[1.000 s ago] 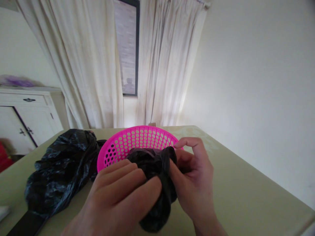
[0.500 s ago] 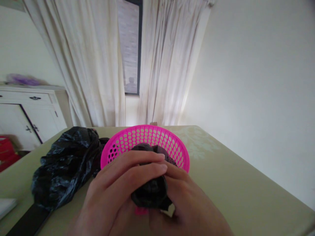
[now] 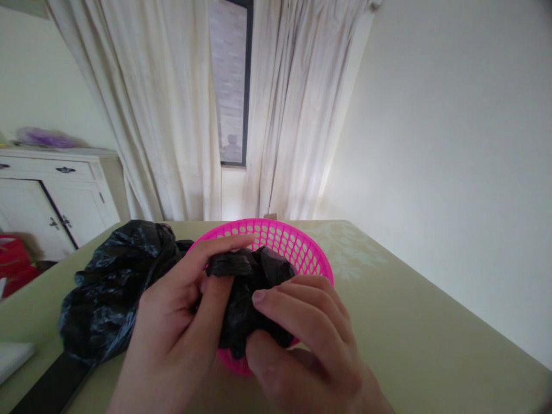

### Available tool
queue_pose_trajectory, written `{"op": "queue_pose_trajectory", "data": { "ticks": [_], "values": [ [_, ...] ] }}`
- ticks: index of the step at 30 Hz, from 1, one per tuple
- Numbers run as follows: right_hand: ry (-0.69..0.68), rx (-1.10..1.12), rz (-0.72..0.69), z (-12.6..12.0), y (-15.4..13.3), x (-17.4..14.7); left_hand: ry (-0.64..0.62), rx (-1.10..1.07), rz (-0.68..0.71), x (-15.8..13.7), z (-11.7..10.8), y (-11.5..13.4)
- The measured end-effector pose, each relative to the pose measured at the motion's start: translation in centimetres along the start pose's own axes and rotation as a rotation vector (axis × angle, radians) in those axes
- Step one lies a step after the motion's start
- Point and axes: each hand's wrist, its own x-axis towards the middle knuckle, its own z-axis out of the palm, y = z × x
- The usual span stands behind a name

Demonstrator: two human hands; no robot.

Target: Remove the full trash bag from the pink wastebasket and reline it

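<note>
Plastic (image 3: 244, 305), black, glossy, crumpled, bunches between our left hand (image 3: 179, 325), thumb under it, index finger outstretched, and our right hand (image 3: 317, 345), fingers bent; we grasp it with both, pink basket (image 3: 304, 256) beneath.

Black plastic (image 3: 244, 307), pink basket (image 3: 311, 260), green tabletop (image 3: 414, 328); pale print (image 3: 349, 250), leafy perhaps

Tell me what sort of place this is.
Probably a room in a home: long pale curtains hang beside a window, a white cabinet stands at the back left, and a pink basket is on the table.
</note>
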Motion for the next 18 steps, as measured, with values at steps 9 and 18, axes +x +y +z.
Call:
{"op": "queue_pose_trajectory", "data": {
  "ticks": [9,18],
  "values": [
    [-0.001,0.05,-0.005,0.6,0.3,-0.9,-0.006,0.02,0.008,-0.2,-0.2,-0.2],
    [-0.34,0.216,0.021,-5.0,4.4,0.7,0.152,0.024,-0.227,4.3,-3.0,-7.5]
  ]
}}
